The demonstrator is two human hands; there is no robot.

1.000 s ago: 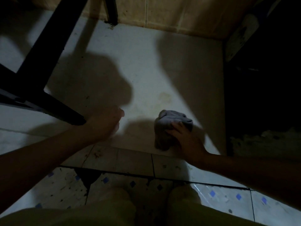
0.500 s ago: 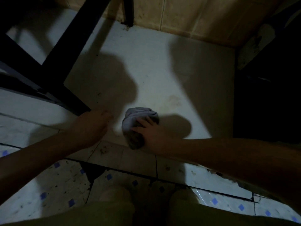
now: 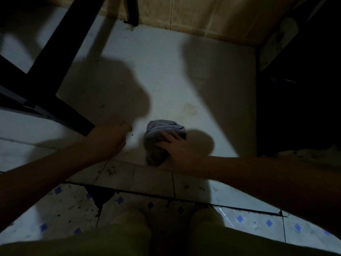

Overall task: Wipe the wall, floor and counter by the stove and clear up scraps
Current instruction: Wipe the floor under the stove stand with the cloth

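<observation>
Down on the white floor (image 3: 166, 71) lies a bunched grey cloth (image 3: 162, 130), with its long way running from the person's knees up toward the tan wall (image 3: 203, 15). The right hand (image 3: 179, 148) holds it down, its fingers (image 3: 167, 134) spread wide and bent over the lump, while the near end of the cloth sticks out by the tile edge. The left hand (image 3: 108, 139) rests just beside the cloth in a loose fist with nothing in it, right next to a black frame leg (image 3: 64, 111), and dark crumbs (image 3: 110, 170) lie close by.
</observation>
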